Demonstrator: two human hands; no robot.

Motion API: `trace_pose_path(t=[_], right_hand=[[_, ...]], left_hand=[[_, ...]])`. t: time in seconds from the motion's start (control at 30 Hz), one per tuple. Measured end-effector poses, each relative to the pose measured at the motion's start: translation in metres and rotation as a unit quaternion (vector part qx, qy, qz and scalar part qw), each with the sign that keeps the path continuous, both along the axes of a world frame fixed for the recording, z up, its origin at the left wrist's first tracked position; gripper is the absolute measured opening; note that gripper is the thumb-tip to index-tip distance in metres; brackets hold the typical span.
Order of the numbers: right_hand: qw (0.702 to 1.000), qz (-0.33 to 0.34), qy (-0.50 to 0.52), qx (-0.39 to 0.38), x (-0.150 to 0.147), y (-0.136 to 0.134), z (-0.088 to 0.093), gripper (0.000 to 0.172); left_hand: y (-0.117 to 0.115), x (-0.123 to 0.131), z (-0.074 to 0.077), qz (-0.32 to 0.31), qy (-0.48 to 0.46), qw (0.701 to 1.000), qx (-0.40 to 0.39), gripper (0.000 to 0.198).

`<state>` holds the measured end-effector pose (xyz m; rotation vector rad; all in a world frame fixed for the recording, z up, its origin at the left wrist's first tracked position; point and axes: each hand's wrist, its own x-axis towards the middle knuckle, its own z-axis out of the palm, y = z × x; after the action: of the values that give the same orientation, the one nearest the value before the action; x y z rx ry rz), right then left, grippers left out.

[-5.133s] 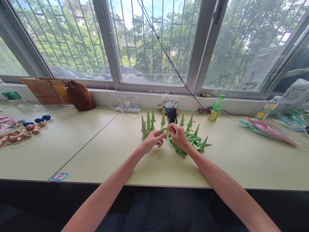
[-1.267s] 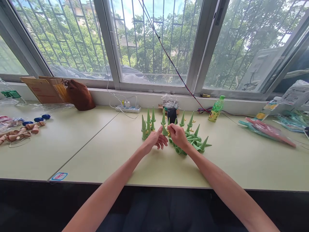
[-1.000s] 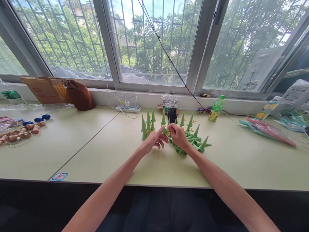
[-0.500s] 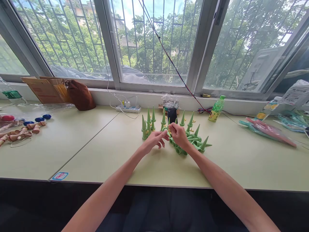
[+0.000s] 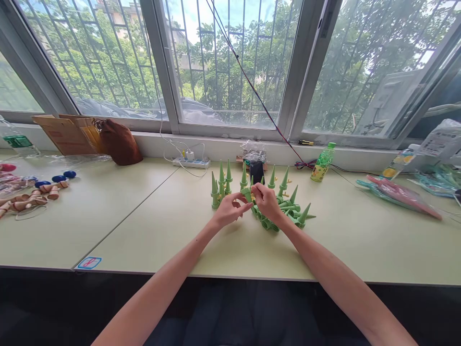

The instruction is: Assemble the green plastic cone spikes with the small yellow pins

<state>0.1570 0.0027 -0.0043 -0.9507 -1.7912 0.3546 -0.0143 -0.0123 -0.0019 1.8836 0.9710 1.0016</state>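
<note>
Between my hands a green plastic plant-watering spike [image 5: 247,193] is held tilted above the table, its wide collar upward. My left hand [image 5: 229,210] has thumb and fingers round it from the left. My right hand [image 5: 265,200] is closed in a pinch at its right side; what lies between those fingertips is hidden. Several similar spikes with small yellow valves stand point up, such as an upright spike [image 5: 215,192] left of my hands and another upright spike [image 5: 284,181] behind the right one. A pile of loose green spikes [image 5: 273,222] lies beside and under my right hand.
At the back stand a black object [image 5: 256,172], a power strip [image 5: 191,163] and a green drink bottle [image 5: 323,162]. Wooden toys [image 5: 36,198], a brown pouch [image 5: 120,142] and cardboard [image 5: 65,135] are on the left. Plastic packets [image 5: 399,194] lie right.
The spike between my hands has turned, so its side now shows instead of its round end. My left fingers have shifted up around it. My right hand is almost unmoved.
</note>
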Motion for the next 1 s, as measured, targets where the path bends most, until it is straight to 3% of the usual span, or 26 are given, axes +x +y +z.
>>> trace_pose_path(t=[0.3,0.63,0.87,1.0], right_hand=[[1.000,0.000,0.003,-0.003,-0.002,-0.001,0.001,0.036],[1.000,0.004,-0.010,-0.005,-0.002,0.000,0.000,0.037],[1.000,0.004,-0.014,-0.007,-0.002,-0.001,0.000,0.036],[1.000,-0.004,-0.014,-0.006,-0.004,-0.004,0.002,0.036]], left_hand=[[0.000,0.001,-0.001,0.067,0.037,0.992,0.102,0.030],[0.007,0.000,-0.010,0.074,0.024,0.980,0.184,0.017],[0.006,0.000,-0.007,0.092,0.029,0.966,0.239,0.017],[0.005,0.002,-0.006,0.102,0.035,0.968,0.226,0.018]])
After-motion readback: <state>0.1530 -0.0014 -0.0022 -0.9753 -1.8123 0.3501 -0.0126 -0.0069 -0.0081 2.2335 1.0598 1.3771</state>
